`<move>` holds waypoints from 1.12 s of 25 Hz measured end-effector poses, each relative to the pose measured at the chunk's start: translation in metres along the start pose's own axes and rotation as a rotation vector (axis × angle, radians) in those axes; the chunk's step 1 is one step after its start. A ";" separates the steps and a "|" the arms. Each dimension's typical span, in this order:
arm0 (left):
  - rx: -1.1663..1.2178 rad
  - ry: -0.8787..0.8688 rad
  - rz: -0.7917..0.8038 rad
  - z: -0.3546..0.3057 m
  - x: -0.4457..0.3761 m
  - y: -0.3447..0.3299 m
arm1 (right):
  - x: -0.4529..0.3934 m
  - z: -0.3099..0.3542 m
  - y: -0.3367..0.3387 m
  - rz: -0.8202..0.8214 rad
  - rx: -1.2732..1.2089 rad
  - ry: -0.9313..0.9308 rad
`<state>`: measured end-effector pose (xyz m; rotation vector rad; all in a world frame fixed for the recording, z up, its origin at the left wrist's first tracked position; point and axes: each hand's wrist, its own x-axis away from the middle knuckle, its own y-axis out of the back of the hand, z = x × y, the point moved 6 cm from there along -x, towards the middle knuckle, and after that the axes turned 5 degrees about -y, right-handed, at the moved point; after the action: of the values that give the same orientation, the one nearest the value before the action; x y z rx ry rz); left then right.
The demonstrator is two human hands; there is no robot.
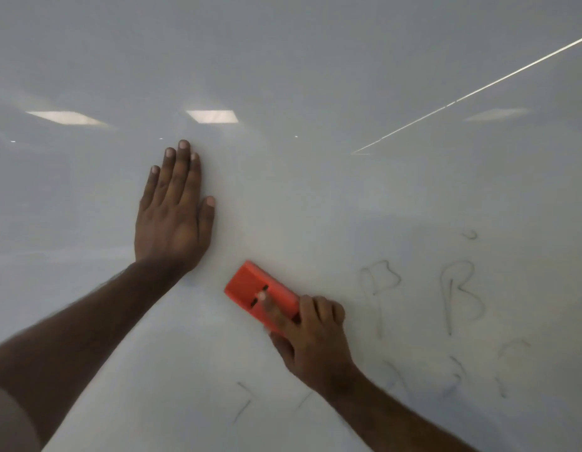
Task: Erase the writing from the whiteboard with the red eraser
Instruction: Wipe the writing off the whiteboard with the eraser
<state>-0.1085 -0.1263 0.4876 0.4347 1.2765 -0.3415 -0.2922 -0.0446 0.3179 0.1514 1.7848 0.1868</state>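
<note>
A glossy whiteboard [315, 76] fills the whole view. My left hand [173, 210] lies flat on it, fingers together and pointing up, holding nothing. My right hand [310, 337] grips the red eraser [253, 287] by its lower end, index finger stretched along its top, and presses it on the board just right of my left wrist. Two faint letter B shapes [459, 295] stand right of the eraser. Smudged, partly wiped strokes [455, 373] lie below them, and thin marks [244, 402] show at the bottom centre.
Ceiling lights [211, 116] reflect in the board's upper half. A bright thin line [478, 89] runs diagonally across the upper right. The board's left part carries no writing.
</note>
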 end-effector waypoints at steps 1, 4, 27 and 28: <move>0.004 0.000 0.005 -0.001 0.003 -0.001 | 0.019 0.010 -0.006 0.031 0.032 0.091; 0.002 -0.051 0.019 -0.001 0.019 0.000 | 0.063 0.018 -0.013 0.068 0.136 0.344; 0.050 -0.131 0.090 0.007 0.064 0.001 | 0.136 0.050 -0.024 0.328 0.149 0.804; 0.051 -0.131 0.089 0.008 0.065 0.002 | 0.135 0.047 -0.022 0.342 0.172 0.831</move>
<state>-0.0844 -0.1291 0.4263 0.5026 1.1191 -0.3224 -0.2763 -0.0366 0.1741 0.5682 2.5952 0.3790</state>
